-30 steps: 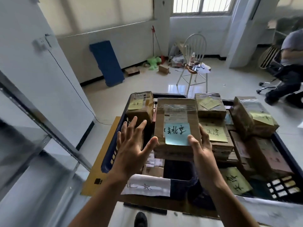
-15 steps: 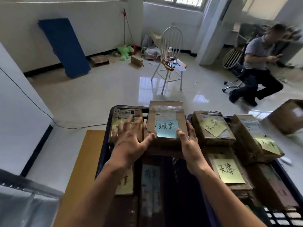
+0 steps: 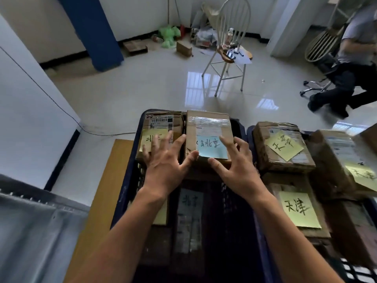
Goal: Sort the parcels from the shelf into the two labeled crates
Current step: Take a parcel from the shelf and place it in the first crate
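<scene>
blue-note parcel [image 3: 208,127] is seated in left crate [image 3: 127,190], just ahead of fingers, long axis running away | left hand [image 3: 165,168] fingers splayed, thumb touching its corner | right hand [image 3: 237,170] fingers apart, laid on it, nearer

Bright daylight throws window-shaped glare on the glossy pale tiled floor [image 3: 142,88]. Inside the dark blue plastic crate [image 3: 122,193] lies shadow. Edges bend and blur.

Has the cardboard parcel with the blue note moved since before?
Yes. It came down into the dark blue plastic crate, level beside the yellow-noted cardboard parcel.
</scene>
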A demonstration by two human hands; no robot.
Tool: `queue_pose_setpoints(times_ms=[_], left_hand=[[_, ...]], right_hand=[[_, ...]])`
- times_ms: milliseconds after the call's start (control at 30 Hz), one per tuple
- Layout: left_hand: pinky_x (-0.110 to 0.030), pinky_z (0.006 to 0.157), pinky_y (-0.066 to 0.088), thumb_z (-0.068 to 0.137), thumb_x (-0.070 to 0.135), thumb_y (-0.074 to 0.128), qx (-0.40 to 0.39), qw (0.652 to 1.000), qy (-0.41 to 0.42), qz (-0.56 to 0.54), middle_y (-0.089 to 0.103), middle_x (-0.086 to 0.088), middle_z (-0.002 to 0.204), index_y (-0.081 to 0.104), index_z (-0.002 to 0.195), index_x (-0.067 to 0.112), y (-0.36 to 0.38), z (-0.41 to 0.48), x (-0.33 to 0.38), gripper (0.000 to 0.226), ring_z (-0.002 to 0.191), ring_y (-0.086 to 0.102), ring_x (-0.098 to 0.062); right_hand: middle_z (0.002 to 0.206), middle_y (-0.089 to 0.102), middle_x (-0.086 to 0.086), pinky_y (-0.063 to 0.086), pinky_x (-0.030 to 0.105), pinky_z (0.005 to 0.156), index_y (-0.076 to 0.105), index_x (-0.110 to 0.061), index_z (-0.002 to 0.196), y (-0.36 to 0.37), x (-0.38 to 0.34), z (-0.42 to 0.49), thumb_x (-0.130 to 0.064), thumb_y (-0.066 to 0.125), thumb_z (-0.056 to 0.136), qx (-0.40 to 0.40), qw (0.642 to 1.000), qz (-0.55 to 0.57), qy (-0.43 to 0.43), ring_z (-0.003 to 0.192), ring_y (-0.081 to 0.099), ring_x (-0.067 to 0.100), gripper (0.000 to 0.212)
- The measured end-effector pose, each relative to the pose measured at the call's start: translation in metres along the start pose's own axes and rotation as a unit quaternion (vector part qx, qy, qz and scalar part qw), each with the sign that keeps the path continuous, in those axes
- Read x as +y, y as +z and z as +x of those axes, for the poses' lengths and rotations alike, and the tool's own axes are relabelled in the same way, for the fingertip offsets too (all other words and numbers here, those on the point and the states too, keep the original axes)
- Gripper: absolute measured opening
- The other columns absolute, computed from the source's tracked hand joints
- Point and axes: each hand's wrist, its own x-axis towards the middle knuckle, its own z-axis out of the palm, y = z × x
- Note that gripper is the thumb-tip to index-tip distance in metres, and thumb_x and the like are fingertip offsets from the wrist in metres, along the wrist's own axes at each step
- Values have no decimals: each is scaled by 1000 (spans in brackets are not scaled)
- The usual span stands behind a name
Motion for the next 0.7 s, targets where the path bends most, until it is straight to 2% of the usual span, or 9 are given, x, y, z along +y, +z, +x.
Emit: queue_pose_setpoints(times_ms=[100, 267, 333, 433, 533, 700], left_hand=[[-57, 124, -9, 91, 83, 19, 33, 999, -21, 26, 12, 7, 170, 24, 157, 45, -9, -21, 7, 76, 157, -7, -25], [-53, 125, -7, 97, 69, 34, 96, 991, -69, 60, 13, 10, 169, 26, 156, 44, -25, -84, 25, 65, 156, -9, -20], [-50, 125, -11, 96, 68, 35, 115, 986, -93, 79, 12, 11, 169, 27, 156, 42, -30, -112, 30, 66, 156, -10, -19], [-47, 123, -13, 95, 70, 33, 150, 973, -142, 102, 9, 11, 169, 25, 157, 40, -42, -158, 25, 69, 156, -11, -18], [-53, 123, -9, 96, 70, 37, 189, 955, -206, 98, 6, 10, 170, 24, 158, 40, -57, -215, 12, 69, 156, -13, -17], [-58, 124, -4, 90, 80, 26, 250, 910, -320, 85, 6, 6, 170, 20, 159, 43, -79, -330, -12, 79, 157, -12, -23]], right_hand=[[166, 20, 2, 21, 51, 128, 39, -33, 157, -7, -8, -9, -44, 72, 95, 7, 998, -28, -63, 158, 3, 23, 71], [166, 36, -5, -6, 42, 131, 40, -28, 158, -17, -21, -28, -52, 57, 101, -49, 983, -28, -176, 161, -3, 13, 63], [168, 33, -8, -15, 40, 129, 38, -33, 159, -11, -28, -36, -59, 47, 103, -61, 977, -26, -205, 161, -9, 10, 62], [172, 22, -11, -17, 44, 129, 29, -39, 162, 2, -43, -52, -66, 38, 102, -101, 961, -39, -256, 160, -15, 11, 66], [173, 17, -12, -18, 44, 128, 26, -41, 163, 18, -73, -78, -72, 30, 98, -141, 939, -45, -309, 160, -13, 12, 71], [175, 4, -9, -14, 54, 128, 15, -45, 164, 53, -136, -150, -66, 35, 103, -240, 884, -81, -394, 159, -20, 19, 68]])
